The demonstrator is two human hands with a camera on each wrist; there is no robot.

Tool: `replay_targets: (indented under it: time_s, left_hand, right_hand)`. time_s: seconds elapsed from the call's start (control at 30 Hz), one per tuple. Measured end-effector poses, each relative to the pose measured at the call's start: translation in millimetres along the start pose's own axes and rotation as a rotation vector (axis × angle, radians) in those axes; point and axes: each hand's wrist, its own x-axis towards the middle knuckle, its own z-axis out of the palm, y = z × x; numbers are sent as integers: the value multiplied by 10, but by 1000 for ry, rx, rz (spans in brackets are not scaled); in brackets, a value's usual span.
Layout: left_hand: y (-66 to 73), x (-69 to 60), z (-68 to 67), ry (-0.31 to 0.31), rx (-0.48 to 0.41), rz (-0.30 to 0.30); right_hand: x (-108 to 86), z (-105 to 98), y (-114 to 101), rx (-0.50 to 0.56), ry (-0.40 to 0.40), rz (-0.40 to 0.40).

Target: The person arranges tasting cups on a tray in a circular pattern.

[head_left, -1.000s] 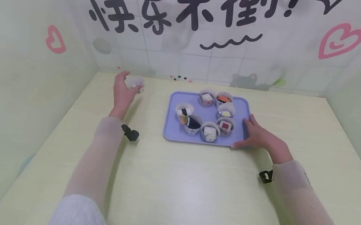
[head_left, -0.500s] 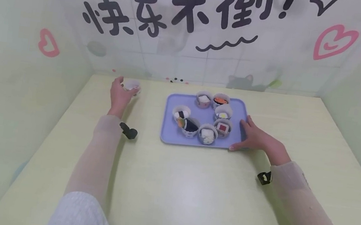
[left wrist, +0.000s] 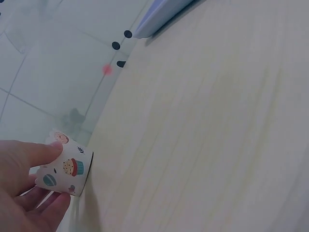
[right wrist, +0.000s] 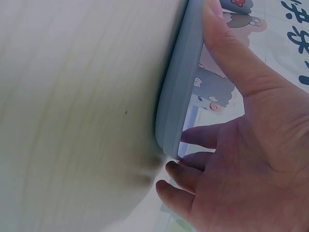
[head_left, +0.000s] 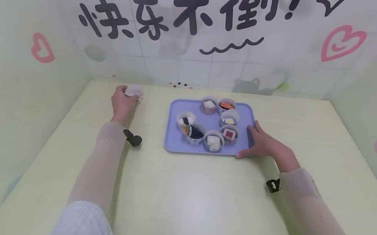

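Note:
At the back left of the table, my left hand holds a small paper baking cup between thumb and fingers. Its cupcake-printed wall shows in the left wrist view; the inside cannot be made out. Whether its base touches the table I cannot tell. My right hand grips the near right corner of a lavender tray, thumb on the front rim and fingers at the right edge. Several similar cups stand on the tray with toy sushi in them, including a white piece with a black band and an orange-topped one.
The tray lies on a pale wooden table. White printed walls close off the back and both sides. A dark wrist camera sticks out from the left wrist, another from the right.
My left fingers have come down and closed round the paper cup, which stays at about the same spot. My right hand keeps to the tray corner. The head view has shifted slightly.

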Motion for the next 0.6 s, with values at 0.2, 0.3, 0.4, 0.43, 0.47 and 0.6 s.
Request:
replay_targets:
  time_s: [0.2, 0.3, 0.4, 0.43, 0.47, 0.6]
  left_hand:
    - [25, 1, 82, -21, -9, 37]
    - [77, -11, 133, -53, -17, 73]
    - [143, -35, 190, -96, -17, 109]
    - [166, -46, 212, -112, -17, 120]
    - [186, -57, 234, -132, -13, 125]
    - [264, -126, 336, -211, 14, 157]
  right_hand:
    - [18, 24, 21, -3, 5, -6]
    - [10, 26, 15, -3, 7, -11]
    - [1, 22, 1, -8, 13, -20]
    - [-2, 20, -2, -11, 15, -24]
    - [-2, 19, -3, -11, 17, -24]
    - [20, 17, 0, -14, 15, -23]
